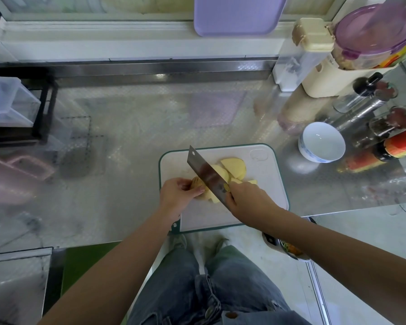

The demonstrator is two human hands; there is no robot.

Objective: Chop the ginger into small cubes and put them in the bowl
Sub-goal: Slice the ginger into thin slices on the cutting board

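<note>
Low in the middle of the frame, a white cutting board (pixel 264 191) with a green rim lies on the metal counter (pixel 131 137). The left hand (pixel 177 195) pinches a brownish ginger piece (pixel 195 183) against the board, fingers curled over it. The right hand (pixel 250 198) is clamped around the handle of a cleaver (pixel 206 174), whose blade slants up and left, its edge down on the ginger just beside the left fingertips. Pale yellow cut slices (pixel 234 167) lie behind the blade, on the board's upper middle. A white bowl (pixel 321 141) stands on the counter to the upper right of the board, near a red-labelled bottle (pixel 401 146).
</note>
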